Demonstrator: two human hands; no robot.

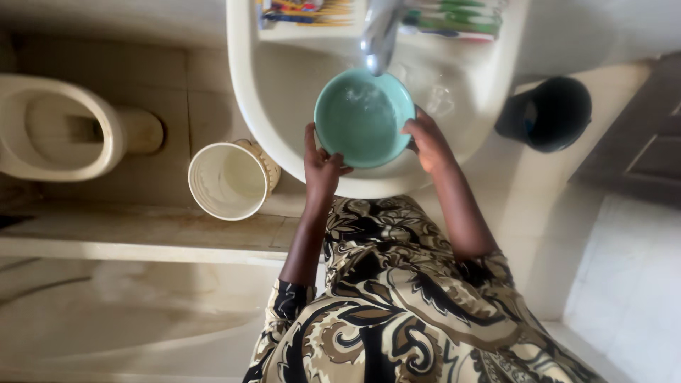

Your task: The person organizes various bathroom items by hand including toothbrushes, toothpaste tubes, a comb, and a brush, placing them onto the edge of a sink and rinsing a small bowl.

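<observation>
While water runs from the tap point(378, 32) at upper centre, a green bowl point(363, 117) is held over the sink point(245, 92), gripped at its rim by left hand point(320, 164) and right hand point(428, 142), both closed. Filling judged underway; steady level hold needed next.

The person wears a loose garment point(404, 312) printed with large swirling paisley and leaf shapes in black, brown, tan and cream. Bold black curls are outlined in cream, with brown scrolls between them. The sleeves are short: the left sleeve point(287, 301) ends above the elbow in a dark, patterned edge, and the right sleeve point(489, 266) ends likewise. Both forearms are bare, and no rings, watch or bracelets show on the left hand point(320, 167) or the right hand point(429, 142).
</observation>
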